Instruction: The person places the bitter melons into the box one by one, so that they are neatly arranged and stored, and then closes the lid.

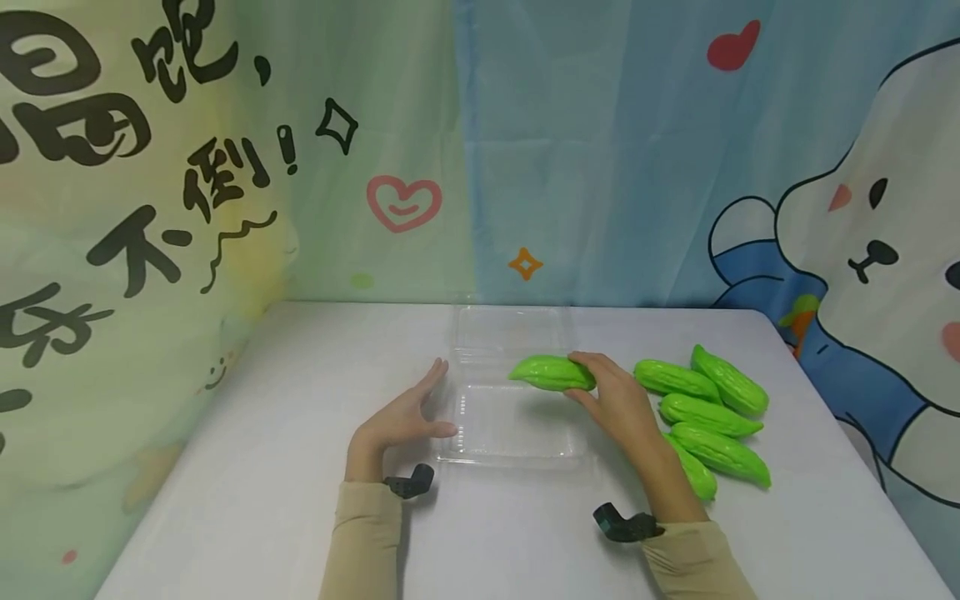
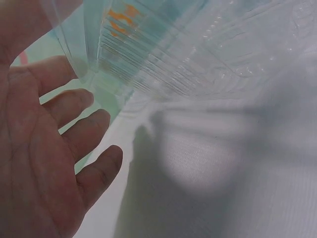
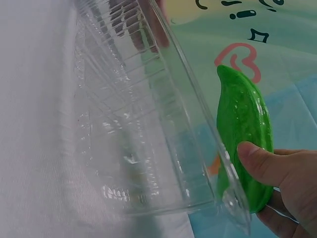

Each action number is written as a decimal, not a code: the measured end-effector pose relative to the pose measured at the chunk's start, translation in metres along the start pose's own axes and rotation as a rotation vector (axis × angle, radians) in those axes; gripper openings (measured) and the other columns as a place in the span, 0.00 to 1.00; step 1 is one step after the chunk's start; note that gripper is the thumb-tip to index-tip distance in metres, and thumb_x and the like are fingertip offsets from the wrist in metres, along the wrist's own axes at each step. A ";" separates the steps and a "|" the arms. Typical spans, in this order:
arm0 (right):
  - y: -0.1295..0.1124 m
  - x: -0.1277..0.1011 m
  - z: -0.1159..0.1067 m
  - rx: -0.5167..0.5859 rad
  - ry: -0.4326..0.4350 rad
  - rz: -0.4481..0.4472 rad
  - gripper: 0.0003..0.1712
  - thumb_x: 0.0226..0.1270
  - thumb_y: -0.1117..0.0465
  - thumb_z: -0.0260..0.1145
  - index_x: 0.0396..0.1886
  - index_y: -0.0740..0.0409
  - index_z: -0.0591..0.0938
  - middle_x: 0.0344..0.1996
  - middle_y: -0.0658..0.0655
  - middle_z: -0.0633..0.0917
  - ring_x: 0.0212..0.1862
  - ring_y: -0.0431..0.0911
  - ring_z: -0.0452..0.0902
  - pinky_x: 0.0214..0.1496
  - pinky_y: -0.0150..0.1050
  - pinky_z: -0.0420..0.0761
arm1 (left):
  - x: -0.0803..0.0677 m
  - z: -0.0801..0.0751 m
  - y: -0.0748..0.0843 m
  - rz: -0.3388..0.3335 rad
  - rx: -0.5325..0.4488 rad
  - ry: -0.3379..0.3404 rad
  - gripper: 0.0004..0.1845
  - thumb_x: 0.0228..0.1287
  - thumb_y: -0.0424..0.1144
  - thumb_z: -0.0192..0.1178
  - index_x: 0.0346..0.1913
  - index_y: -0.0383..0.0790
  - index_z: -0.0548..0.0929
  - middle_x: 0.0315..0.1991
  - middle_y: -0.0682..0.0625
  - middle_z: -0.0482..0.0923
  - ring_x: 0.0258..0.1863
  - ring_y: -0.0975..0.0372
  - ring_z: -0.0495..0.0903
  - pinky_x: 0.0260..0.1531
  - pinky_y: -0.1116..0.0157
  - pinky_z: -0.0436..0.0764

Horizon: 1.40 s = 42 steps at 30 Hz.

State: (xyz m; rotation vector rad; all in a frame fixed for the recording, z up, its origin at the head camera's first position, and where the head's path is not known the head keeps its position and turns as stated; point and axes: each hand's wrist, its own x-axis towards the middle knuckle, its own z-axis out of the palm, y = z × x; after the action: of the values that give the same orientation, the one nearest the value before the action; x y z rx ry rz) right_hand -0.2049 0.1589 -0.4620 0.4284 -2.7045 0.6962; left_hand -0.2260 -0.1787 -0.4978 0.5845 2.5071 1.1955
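Observation:
A green bitter melon (image 1: 551,372), glossy and ridged, is held by its right end between the thumb and fingers of my right hand (image 1: 618,400). It hangs above a clear plastic container (image 1: 517,429), whose lid (image 1: 513,327) lies folded back. In the right wrist view the thumb presses on the bitter melon (image 3: 245,119) beside the container wall (image 3: 188,158). My left hand (image 1: 401,417) stands at the container's left side, fingers extended and thumb by the rim. From the left wrist view, I cannot tell whether that hand (image 2: 44,148) touches the plastic.
Several more bitter melons (image 1: 708,414) lie in a loose pile to the right of my right hand on the white table (image 1: 262,500). A printed curtain (image 1: 585,167) hangs behind the table's back edge and along its left side.

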 end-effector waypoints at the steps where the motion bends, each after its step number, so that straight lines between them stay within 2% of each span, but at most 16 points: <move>1: 0.000 0.001 0.000 0.000 -0.003 0.004 0.32 0.53 0.57 0.74 0.59 0.57 0.76 0.55 0.58 0.80 0.57 0.55 0.77 0.56 0.51 0.79 | 0.000 0.000 0.000 -0.006 -0.003 -0.001 0.60 0.49 0.51 0.72 0.76 0.49 0.41 0.77 0.53 0.34 0.76 0.57 0.38 0.75 0.54 0.45; 5: -0.001 0.003 0.002 0.002 -0.020 0.011 0.32 0.54 0.56 0.73 0.60 0.57 0.76 0.56 0.58 0.80 0.58 0.55 0.76 0.57 0.51 0.78 | 0.001 0.002 0.001 -0.016 -0.010 0.004 0.59 0.49 0.50 0.72 0.76 0.50 0.41 0.77 0.53 0.34 0.76 0.57 0.38 0.75 0.53 0.45; 12: -0.005 0.006 0.005 -0.002 -0.071 0.033 0.32 0.55 0.56 0.72 0.61 0.55 0.75 0.58 0.57 0.79 0.60 0.54 0.74 0.60 0.51 0.76 | 0.003 0.005 0.002 0.013 -0.025 0.006 0.59 0.50 0.50 0.72 0.76 0.47 0.42 0.77 0.52 0.36 0.76 0.58 0.38 0.75 0.54 0.45; 18: -0.011 0.011 0.008 0.005 -0.113 0.043 0.31 0.56 0.55 0.72 0.61 0.54 0.75 0.59 0.55 0.78 0.61 0.53 0.73 0.62 0.51 0.75 | 0.001 0.003 0.005 -0.003 -0.015 0.006 0.60 0.48 0.52 0.72 0.76 0.47 0.41 0.77 0.53 0.35 0.76 0.58 0.38 0.75 0.55 0.45; 24: -0.016 0.014 0.011 0.024 -0.148 0.065 0.30 0.56 0.55 0.72 0.60 0.53 0.77 0.58 0.54 0.79 0.60 0.53 0.74 0.60 0.52 0.76 | 0.001 0.002 0.005 0.011 -0.002 -0.005 0.60 0.49 0.53 0.71 0.76 0.47 0.40 0.77 0.52 0.34 0.76 0.58 0.38 0.75 0.55 0.45; 33: -0.022 0.019 0.021 0.049 -0.197 0.095 0.30 0.56 0.53 0.72 0.59 0.54 0.78 0.56 0.56 0.79 0.58 0.55 0.75 0.59 0.54 0.76 | 0.000 0.002 0.004 0.014 -0.006 -0.003 0.60 0.50 0.50 0.72 0.76 0.44 0.40 0.77 0.50 0.34 0.76 0.56 0.38 0.75 0.54 0.44; 42: -0.021 0.020 0.029 0.044 -0.232 0.129 0.31 0.55 0.52 0.72 0.59 0.56 0.77 0.56 0.58 0.79 0.59 0.55 0.75 0.60 0.54 0.75 | 0.003 0.003 0.003 -0.005 0.002 -0.006 0.60 0.49 0.51 0.72 0.76 0.46 0.40 0.77 0.52 0.35 0.76 0.60 0.38 0.75 0.57 0.44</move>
State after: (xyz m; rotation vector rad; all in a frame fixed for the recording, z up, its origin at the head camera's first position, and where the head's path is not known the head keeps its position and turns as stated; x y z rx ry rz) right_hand -0.2219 0.1226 -0.4703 0.3671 -2.9614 0.7857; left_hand -0.2268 -0.1735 -0.4980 0.5811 2.5033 1.1877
